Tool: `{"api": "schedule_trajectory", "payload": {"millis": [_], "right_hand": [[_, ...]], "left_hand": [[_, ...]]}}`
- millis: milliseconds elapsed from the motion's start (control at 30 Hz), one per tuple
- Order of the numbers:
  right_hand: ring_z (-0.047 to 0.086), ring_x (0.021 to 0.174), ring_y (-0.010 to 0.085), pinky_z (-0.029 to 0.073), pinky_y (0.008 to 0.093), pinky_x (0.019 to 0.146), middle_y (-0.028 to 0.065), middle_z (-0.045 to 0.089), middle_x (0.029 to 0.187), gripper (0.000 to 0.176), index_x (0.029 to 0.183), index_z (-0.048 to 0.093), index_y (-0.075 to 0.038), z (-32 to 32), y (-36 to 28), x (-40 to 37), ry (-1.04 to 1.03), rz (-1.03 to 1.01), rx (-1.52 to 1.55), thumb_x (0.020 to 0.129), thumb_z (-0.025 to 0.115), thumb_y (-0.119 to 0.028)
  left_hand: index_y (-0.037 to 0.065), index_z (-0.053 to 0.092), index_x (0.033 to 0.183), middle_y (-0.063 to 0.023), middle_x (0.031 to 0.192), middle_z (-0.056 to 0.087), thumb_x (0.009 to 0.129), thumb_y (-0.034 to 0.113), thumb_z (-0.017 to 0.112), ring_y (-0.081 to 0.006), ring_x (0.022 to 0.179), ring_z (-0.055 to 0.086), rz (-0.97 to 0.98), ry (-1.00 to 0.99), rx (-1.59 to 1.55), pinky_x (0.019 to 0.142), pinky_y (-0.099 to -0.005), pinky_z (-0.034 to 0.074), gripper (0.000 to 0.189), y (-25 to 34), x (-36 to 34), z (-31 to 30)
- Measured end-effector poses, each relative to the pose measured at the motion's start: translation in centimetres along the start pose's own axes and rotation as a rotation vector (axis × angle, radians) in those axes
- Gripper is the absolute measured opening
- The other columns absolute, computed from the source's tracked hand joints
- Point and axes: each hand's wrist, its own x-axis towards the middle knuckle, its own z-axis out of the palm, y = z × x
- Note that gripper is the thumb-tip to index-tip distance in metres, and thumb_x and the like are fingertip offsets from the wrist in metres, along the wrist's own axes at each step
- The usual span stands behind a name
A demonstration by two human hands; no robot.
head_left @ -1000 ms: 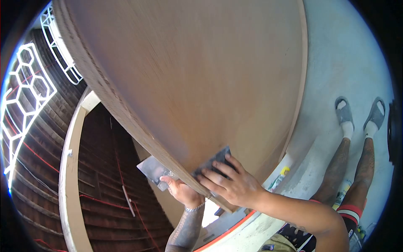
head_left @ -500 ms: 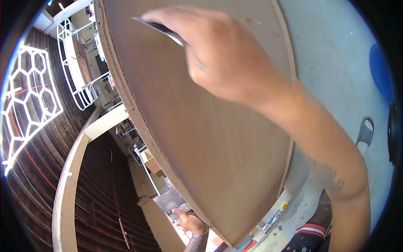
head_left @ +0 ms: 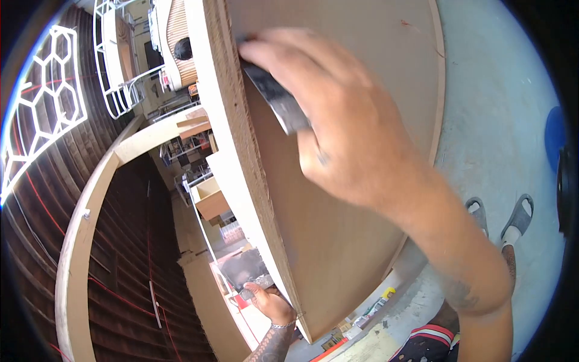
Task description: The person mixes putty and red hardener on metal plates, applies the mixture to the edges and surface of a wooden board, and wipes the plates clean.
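My right hand point(head_left: 356, 120) is closed on a thin flat scraper point(head_left: 274, 96) with a dark, smeared blade. Its fingertips are right at the long left edge of a large brown wooden panel point(head_left: 338, 253), and the blade lies close over the panel's face. Down at the lower left, my left hand point(head_left: 272, 306), with a bracelet at the wrist, grips a wide flat metal plate point(head_left: 236, 265). A grey lump of paste-like material point(head_left: 263, 280) sits on that plate near the thumb. The panel's rim has a rough, layered edge point(head_left: 256, 157) beside a white side face.
Sandalled feet point(head_left: 517, 217) stand on the pale floor point(head_left: 476, 145) at right. A blue round object point(head_left: 553, 139) lies farther right. Beyond the panel are an open wooden box point(head_left: 211, 196), a curved wooden beam point(head_left: 75, 259) and white hexagonal lights point(head_left: 57, 90).
The view has shifted, and the panel's white side face now shows. My right hand with the scraper has come to the panel's left edge, its blade turned steeper. My left hand keeps the plate.
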Motion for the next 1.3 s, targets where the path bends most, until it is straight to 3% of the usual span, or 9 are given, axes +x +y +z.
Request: {"api": "schedule_trajectory", "payload": {"millis": [133, 200, 300, 367, 400, 467, 1000, 1067, 1300], "right_hand": [[0.057, 0.105, 0.0325, 0.041, 0.0441, 0.095, 0.0139, 0.06, 0.113, 0.036, 0.113, 0.059, 0.0, 0.4, -2.4, -4.5, -0.058, 0.055, -0.04, 0.078, 0.059, -0.005], [0.052, 0.116, 0.0356, 0.04, 0.0476, 0.1, 0.0146, 0.056, 0.125, 0.062, 0.124, 0.055, -0.004, -0.6, -4.3, -6.4, -0.205, 0.187, -0.008, 0.063, 0.053, 0.007], [0.051, 0.118, 0.0341, 0.035, 0.0504, 0.104, 0.0124, 0.055, 0.129, 0.064, 0.126, 0.055, -0.006, -0.8, -6.2, -9.5, -0.275, 0.264, 0.022, 0.063, 0.056, 0.003], [0.051, 0.119, 0.0329, 0.029, 0.0514, 0.107, 0.0104, 0.054, 0.132, 0.062, 0.127, 0.055, -0.008, -0.7, -7.3, -11.4, -0.332, 0.324, 0.049, 0.065, 0.059, 0.001], [0.051, 0.119, 0.0329, 0.029, 0.0514, 0.107, 0.0104, 0.054, 0.132, 0.062, 0.127, 0.055, -0.008, -0.7, -7.8, -12.5, -0.335, 0.332, 0.051, 0.065, 0.059, 0.001], [0.049, 0.119, 0.0302, 0.03, 0.0555, 0.106, 0.0066, 0.049, 0.133, 0.053, 0.131, 0.052, -0.01, -1.0, -8.5, -14.3, -0.47, 0.3, -0.015, 0.083, 0.061, -0.031], [0.042, 0.129, 0.0304, 0.025, 0.0564, 0.112, 0.0045, 0.042, 0.142, 0.048, 0.135, 0.049, -0.015, 0.4, -12.1, -22.9, -0.577, 0.313, -0.028, 0.089, 0.055, -0.023], [0.042, 0.129, 0.0306, 0.026, 0.056, 0.112, 0.0046, 0.042, 0.143, 0.048, 0.135, 0.049, -0.014, 0.2, -12.5, -24.2, -0.593, 0.312, -0.033, 0.088, 0.055, -0.023], [0.045, 0.129, 0.0286, 0.032, 0.0491, 0.11, 0.0077, 0.048, 0.139, 0.056, 0.137, 0.049, -0.011, -4.9, -13.1, -30.0, -1.008, 0.274, 0.18, 0.083, 0.06, -0.019]], "left_hand": [[-0.003, 0.06, 0.097, -0.0112, 0.084, 0.067, 0.102, 0.055, 0.029, -0.0189, 0.073, 0.064, -0.005, 0.081, 0.084, 0.065, -0.0283, 0.051, 0.066, 0.5, -0.1, 0.0], [-0.002, 0.061, 0.092, -0.0099, 0.079, 0.066, 0.102, 0.054, 0.028, -0.0176, 0.068, 0.063, -0.052, 0.092, 0.185, 0.06, -0.0276, 0.05, 0.066, 0.1, -0.4, -0.6], [-0.002, 0.061, 0.086, -0.0074, 0.07, 0.064, 0.103, 0.053, 0.028, -0.0154, 0.061, 0.06, 0.095, 0.092, 0.162, 0.055, -0.0273, 0.047, 0.066, 0.2, -0.1, -0.1], [-0.007, 0.054, 0.117, -0.0158, 0.11, 0.065, 0.101, 0.052, 0.037, -0.0206, 0.096, 0.063, -0.03, 0.051, 0.138, 0.083, -0.0317, 0.05, 0.063, 1.3, -0.8, 0.2], [-0.007, 0.054, 0.117, -0.0158, 0.11, 0.065, 0.101, 0.052, 0.037, -0.0206, 0.096, 0.063, -0.035, 0.053, 0.145, 0.083, -0.0317, 0.05, 0.063, 1.3, -1.0, 0.3], [-0.007, 0.053, 0.118, -0.017, 0.112, 0.064, 0.102, 0.053, 0.034, -0.0213, 0.098, 0.063, -0.037, -0.017, 0.017, 0.085, -0.0322, 0.05, 0.065, 1.8, -1.1, 0.9], [-0.002, 0.047, 0.125, -0.0154, 0.117, 0.059, 0.102, 0.053, 0.027, -0.0225, 0.102, 0.06, -0.02, -0.117, -0.155, 0.091, -0.0337, 0.05, 0.063, 2.6, -1.5, 2.3], [-0.001, 0.044, 0.128, -0.0155, 0.117, 0.059, 0.102, 0.053, 0.028, -0.0236, 0.102, 0.061, -0.045, -0.312, -0.162, 0.09, -0.0351, 0.05, 0.063, 3.3, -2.1, 2.6], [-0.002, 0.045, 0.127, -0.0138, 0.114, 0.061, 0.103, 0.05, 0.032, -0.0219, 0.098, 0.062, 0.06, -0.099, -0.209, 0.085, -0.0334, 0.051, 0.059, 2.2, -1.5, 3.2]]}}
